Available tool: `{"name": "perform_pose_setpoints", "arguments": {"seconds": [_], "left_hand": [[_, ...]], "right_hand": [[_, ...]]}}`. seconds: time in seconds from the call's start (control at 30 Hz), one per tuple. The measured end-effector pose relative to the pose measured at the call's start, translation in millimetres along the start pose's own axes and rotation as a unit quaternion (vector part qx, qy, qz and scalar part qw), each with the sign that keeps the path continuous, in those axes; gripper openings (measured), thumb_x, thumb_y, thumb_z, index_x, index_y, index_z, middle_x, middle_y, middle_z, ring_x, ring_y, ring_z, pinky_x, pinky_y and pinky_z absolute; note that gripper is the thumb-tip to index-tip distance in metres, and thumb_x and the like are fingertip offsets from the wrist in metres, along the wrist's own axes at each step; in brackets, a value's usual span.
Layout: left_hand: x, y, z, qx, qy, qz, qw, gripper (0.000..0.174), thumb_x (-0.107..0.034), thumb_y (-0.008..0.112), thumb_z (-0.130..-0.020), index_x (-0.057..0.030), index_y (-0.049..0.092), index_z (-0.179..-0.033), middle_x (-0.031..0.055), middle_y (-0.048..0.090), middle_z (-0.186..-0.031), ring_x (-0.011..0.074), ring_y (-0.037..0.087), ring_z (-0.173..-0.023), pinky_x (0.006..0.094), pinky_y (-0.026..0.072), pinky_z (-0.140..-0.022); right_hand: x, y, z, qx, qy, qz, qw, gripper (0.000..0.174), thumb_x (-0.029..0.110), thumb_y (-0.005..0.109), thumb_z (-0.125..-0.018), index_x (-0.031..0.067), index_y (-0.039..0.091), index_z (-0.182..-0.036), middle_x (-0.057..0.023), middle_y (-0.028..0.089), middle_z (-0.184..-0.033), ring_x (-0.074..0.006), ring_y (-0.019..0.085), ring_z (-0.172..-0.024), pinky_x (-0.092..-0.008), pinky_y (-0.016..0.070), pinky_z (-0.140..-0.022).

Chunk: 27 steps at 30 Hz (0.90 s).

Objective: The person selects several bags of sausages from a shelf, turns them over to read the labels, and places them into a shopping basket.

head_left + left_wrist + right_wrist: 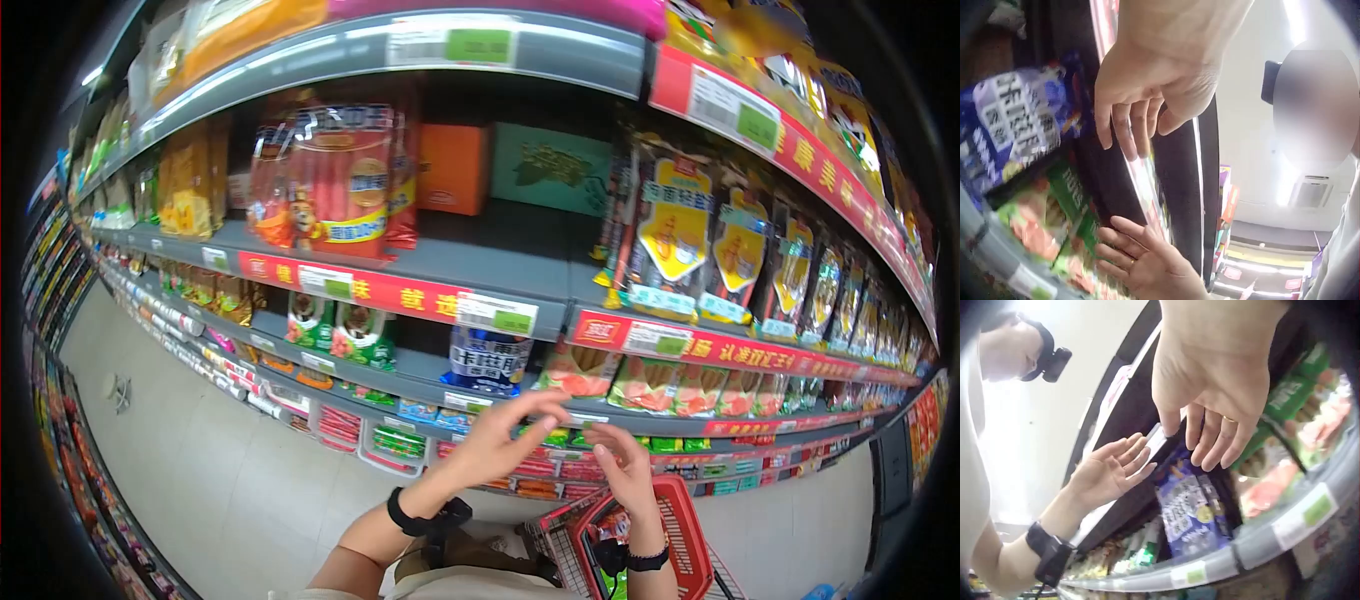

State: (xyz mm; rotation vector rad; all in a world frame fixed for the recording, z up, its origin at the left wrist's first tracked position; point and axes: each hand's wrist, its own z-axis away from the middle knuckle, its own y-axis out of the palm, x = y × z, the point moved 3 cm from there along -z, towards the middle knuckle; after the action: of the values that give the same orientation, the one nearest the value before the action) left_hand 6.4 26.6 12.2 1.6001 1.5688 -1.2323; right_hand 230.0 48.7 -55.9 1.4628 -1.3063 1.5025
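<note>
In the head view my left hand (pixel 505 437) reaches toward the lower shelf with loosely bent fingers and holds nothing. My right hand (pixel 625 468) is raised to its right, also bare, palm turned inward, fingers relaxed. Just beyond the left fingertips stands a dark blue snack bag (pixel 488 360) on the shelf. Green and pink packs (pixel 578 370) line the shelf behind the gap between the hands. The right wrist view shows a ring on a finger of the right hand (pixel 1213 419), with the blue bag (pixel 1191 515) below it.
A red shopping basket (pixel 680 535) sits in a wire cart (pixel 555 560) below the right forearm. Above, a shelf with a red label strip (pixel 400 292) carries red sausage packs (pixel 340 180) and yellow-labelled packs (pixel 672 225). Tiled floor (pixel 240 470) stretches to the left.
</note>
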Motion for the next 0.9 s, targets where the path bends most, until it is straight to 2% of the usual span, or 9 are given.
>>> {"name": "perform_pose_setpoints", "arguments": {"seconds": [0.07,0.17,0.33,0.43,0.57,0.63,0.67,0.8,0.9], "left_hand": [[-29,-26,-7,-0.092,0.019,-0.014,0.996,0.025,-0.008,0.055,-0.090,-0.0012,0.058,-0.114,0.0105,0.066,-0.102,0.0187,0.062,-0.098,0.0315,0.0465,-0.088],[-55,-112,5,-0.227,0.130,-0.093,0.961,0.025,-0.003,0.056,-0.086,0.0007,0.058,-0.111,0.0113,0.062,-0.109,0.0205,0.060,-0.101,0.0317,0.0466,-0.087],[-79,-212,2,-0.391,0.187,-0.320,0.843,0.040,-0.008,0.057,-0.086,0.0019,0.048,-0.123,0.0132,0.048,-0.127,0.0237,0.043,-0.121,0.0353,0.0307,-0.104],[-75,-258,-8,-0.436,0.145,-0.417,0.784,0.040,-0.016,0.060,-0.086,0.0000,0.050,-0.121,0.0151,0.045,-0.127,0.0296,0.038,-0.122,0.0381,0.0288,-0.103],[-63,-296,-21,-0.409,0.109,-0.461,0.780,0.041,-0.021,0.064,-0.084,0.0008,0.053,-0.117,0.0157,0.044,-0.126,0.0324,0.035,-0.119,0.0430,0.0258,-0.101],[-60,-297,-25,-0.401,0.118,-0.520,0.745,0.041,-0.026,0.064,-0.085,0.0014,0.056,-0.115,0.0162,0.044,-0.127,0.0321,0.037,-0.120,0.0422,0.0260,-0.101],[-60,-298,-24,-0.399,0.118,-0.519,0.747,0.041,-0.027,0.063,-0.086,0.0023,0.056,-0.114,0.0163,0.045,-0.126,0.0323,0.037,-0.119,0.0432,0.0249,-0.102],[-63,-300,-23,-0.387,0.105,-0.544,0.737,0.040,-0.028,0.063,-0.086,0.0034,0.058,-0.111,0.0165,0.046,-0.125,0.0320,0.037,-0.119,0.0425,0.0248,-0.102],[-61,-303,-23,-0.377,0.116,-0.464,0.793,0.038,-0.026,0.065,-0.084,0.0042,0.062,-0.107,0.0162,0.048,-0.122,0.0327,0.035,-0.120,0.0446,0.0220,-0.102]], "right_hand": [[47,9,-16,0.071,-0.119,0.053,0.989,0.029,0.007,0.061,-0.085,-0.0001,0.059,-0.113,-0.0149,0.053,-0.125,-0.0266,0.055,-0.111,-0.0334,0.0481,-0.087],[125,68,-37,0.068,-0.261,0.096,0.958,0.030,0.006,0.064,-0.082,-0.0001,0.061,-0.111,-0.0148,0.053,-0.123,-0.0268,0.055,-0.111,-0.0345,0.0471,-0.088],[196,107,-79,0.071,-0.381,0.186,0.903,0.036,0.011,0.066,-0.080,-0.0005,0.058,-0.114,-0.0162,0.051,-0.124,-0.0313,0.051,-0.115,-0.0380,0.0408,-0.095],[218,139,-117,0.069,-0.347,0.137,0.925,0.040,0.016,0.064,-0.083,-0.0018,0.054,-0.118,-0.0174,0.050,-0.125,-0.0313,0.052,-0.113,-0.0384,0.0430,-0.093],[228,179,-163,0.013,-0.374,0.224,0.900,0.045,0.025,0.063,-0.085,-0.0025,0.051,-0.119,-0.0181,0.056,-0.119,-0.0308,0.057,-0.107,-0.0381,0.0465,-0.087],[226,197,-179,0.031,-0.272,0.236,0.932,0.050,0.032,0.061,-0.085,-0.0030,0.050,-0.119,-0.0174,0.064,-0.104,-0.0306,0.062,-0.099,-0.0381,0.0490,-0.081],[225,205,-183,0.021,-0.287,0.253,0.924,0.047,0.035,0.061,-0.085,-0.0023,0.052,-0.112,-0.0164,0.067,-0.089,-0.0328,0.065,-0.087,-0.0409,0.0501,-0.075],[226,226,-187,-0.011,-0.255,0.346,0.903,0.041,0.035,0.062,-0.084,-0.0017,0.050,-0.098,-0.0206,0.064,-0.079,-0.0373,0.063,-0.075,-0.0455,0.0487,-0.064],[224,233,-190,-0.054,-0.252,0.327,0.909,0.040,0.033,0.062,-0.085,-0.0027,0.050,-0.098,-0.0210,0.063,-0.074,-0.0375,0.063,-0.071,-0.0461,0.0477,-0.061]]}}
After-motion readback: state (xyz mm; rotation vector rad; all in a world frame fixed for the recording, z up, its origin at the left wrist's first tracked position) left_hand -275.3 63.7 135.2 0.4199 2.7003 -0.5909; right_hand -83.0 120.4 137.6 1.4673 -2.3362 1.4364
